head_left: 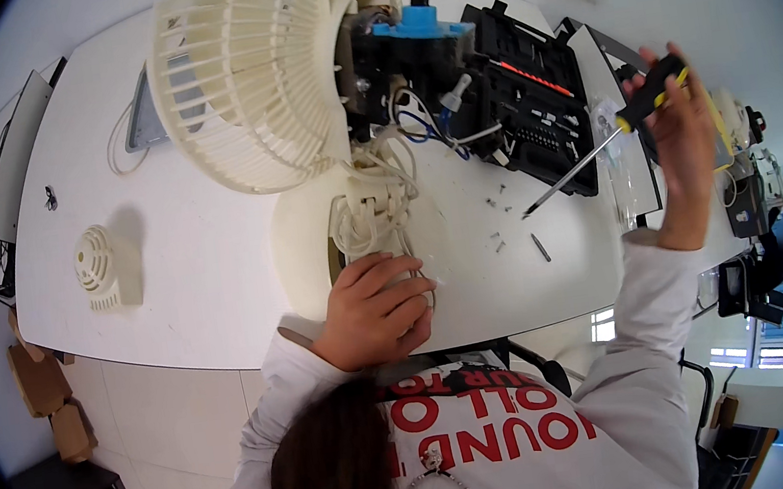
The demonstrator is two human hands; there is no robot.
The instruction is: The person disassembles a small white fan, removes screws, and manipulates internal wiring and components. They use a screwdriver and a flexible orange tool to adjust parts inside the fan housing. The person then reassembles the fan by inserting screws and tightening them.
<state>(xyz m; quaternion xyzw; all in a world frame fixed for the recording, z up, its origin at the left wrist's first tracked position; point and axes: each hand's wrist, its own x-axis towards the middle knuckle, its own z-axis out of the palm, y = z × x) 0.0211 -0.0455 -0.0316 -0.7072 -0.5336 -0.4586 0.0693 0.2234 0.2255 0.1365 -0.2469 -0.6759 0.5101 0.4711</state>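
Observation:
A cream desk fan with a slatted cage (241, 76) stands on the table, its motor (387, 57) and wiring bare at the back. My left hand (380, 307) rests on the fan's base, fingers curled over the near part beside the coiled white cable (359, 221); what lies under the fingers is hidden. Raised at the right, my right hand (678, 132) grips a screwdriver (653, 91) by its black and yellow handle. The shaft slants down toward the table. Several small screws (498, 242) and a screwdriver bit (540, 247) lie below the tip.
An opened black tool case (537, 111) with bits sits behind the screws. At the left are a cream vented cover (100, 268) and a small dark item (50, 197). A grey tray (165, 101) lies behind the cage. The table's front edge (180, 369) runs close to me.

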